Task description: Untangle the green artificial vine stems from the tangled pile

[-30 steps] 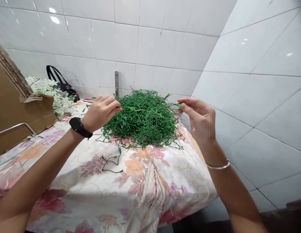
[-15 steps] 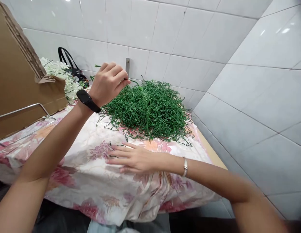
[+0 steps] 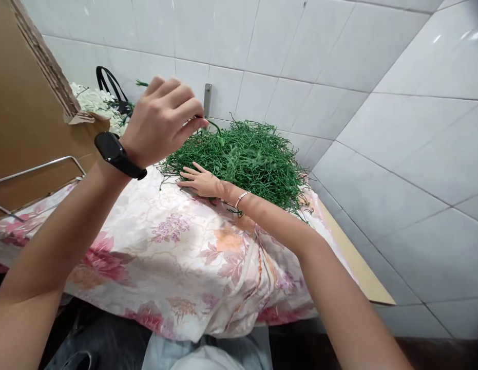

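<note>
My left hand (image 3: 161, 115), with a black band on its wrist, is raised and pinches a thin green artificial stem (image 3: 214, 124). One end of the stem sticks out past the fingertips with a small green bud-like tip; a green end also shows behind the knuckles. Below and to the right lies a large heap of green plastic stems (image 3: 257, 162) on the floral cloth (image 3: 146, 246). My right hand (image 3: 202, 182) lies palm down with fingers spread against the front left edge of the heap. Its palm is hidden, so I cannot tell what lies under it.
A cardboard box (image 3: 26, 118) stands at the left, with a bent metal rod (image 3: 42, 163) in front. White artificial flowers (image 3: 98, 105) and a black bag (image 3: 110, 85) are behind it. White tiled walls (image 3: 231, 36) close off the back and right.
My right hand has moved forward from the cloth to the heap's front edge. My left hand stays raised with the stem and has come a little nearer. The view has shifted slightly.
</note>
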{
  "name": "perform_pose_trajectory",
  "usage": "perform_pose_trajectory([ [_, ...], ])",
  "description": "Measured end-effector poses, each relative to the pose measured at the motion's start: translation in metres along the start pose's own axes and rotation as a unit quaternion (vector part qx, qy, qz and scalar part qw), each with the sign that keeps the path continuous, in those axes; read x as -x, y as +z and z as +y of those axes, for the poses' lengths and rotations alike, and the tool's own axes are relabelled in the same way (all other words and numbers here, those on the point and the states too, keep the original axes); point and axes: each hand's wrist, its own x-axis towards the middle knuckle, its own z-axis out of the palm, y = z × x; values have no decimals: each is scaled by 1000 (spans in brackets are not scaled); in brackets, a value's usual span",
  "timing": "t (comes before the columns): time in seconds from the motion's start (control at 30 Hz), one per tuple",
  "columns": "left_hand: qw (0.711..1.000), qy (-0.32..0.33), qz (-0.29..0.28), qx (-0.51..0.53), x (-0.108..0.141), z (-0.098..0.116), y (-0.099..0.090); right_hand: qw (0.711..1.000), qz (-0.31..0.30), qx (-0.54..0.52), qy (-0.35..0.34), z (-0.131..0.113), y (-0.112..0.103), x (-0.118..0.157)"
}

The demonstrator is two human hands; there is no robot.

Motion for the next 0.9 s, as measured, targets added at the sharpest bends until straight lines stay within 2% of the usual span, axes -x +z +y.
perform_pose_trajectory([
  [0.07, 999, -5, -25, 44, 2, 5, -3, 997, -19, -65, 25, -5, -12, 0],
  [0.17, 994, -19, -46, 100, 3, 11, -5, 987, -42, -151, 18, -14, -35, 7],
  [0.3, 994, -3, -50, 100, -1, 21, -2, 978, 9, -209, 21, -25, -55, 27],
  [0.4, 993, 5, -34, 115, -7, 32, 5, 974, 36, -223, 23, -37, -54, 46],
  [0.57, 989, 23, -12, 146, -15, 45, 20, 981, 15, -193, 5, -56, -43, 83],
  [0.73, 988, 29, 28, 148, -20, 46, 28, 983, 15, -183, 9, -65, -41, 115],
  [0.9, 989, 33, 47, 133, -31, 43, 30, 977, 71, -198, 39, -63, -33, 127],
])
